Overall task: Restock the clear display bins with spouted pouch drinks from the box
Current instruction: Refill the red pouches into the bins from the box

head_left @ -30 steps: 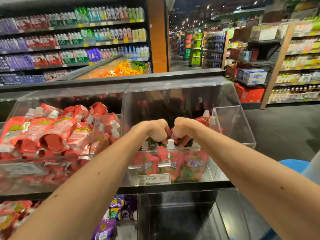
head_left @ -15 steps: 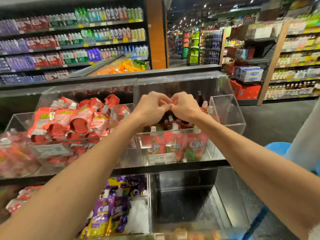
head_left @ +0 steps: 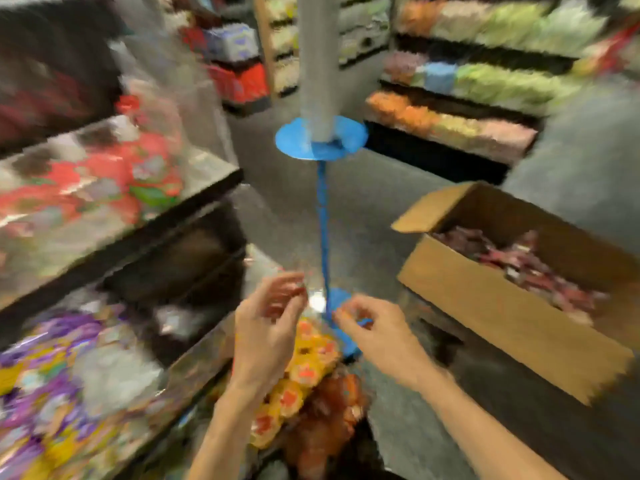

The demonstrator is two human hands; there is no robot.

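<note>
The view is motion-blurred. My left hand [head_left: 268, 323] and my right hand [head_left: 377, 332] hover side by side at the lower middle, fingers loosely curled, with nothing visibly held. To the right, an open cardboard box [head_left: 502, 306] sits on the floor with several dark red pouches [head_left: 519, 261] inside. At the left, the upper clear bin [head_left: 194, 168] holds red spouted pouches [head_left: 104, 178]. Below my hands, a lower bin holds yellow-orange pouches [head_left: 306, 358].
A lower-left bin holds purple pouches [head_left: 52, 368]. A blue round stool [head_left: 322, 140] on a thin blue stem stands in the aisle ahead, with a grey upright shape [head_left: 317, 64] on it. Stocked shelves [head_left: 467, 98] line the far right. Grey floor lies between the bins and the box.
My hands have come out of the upper right bin and dropped low, now apart. My view has swung right and down, bringing the box into sight.
</note>
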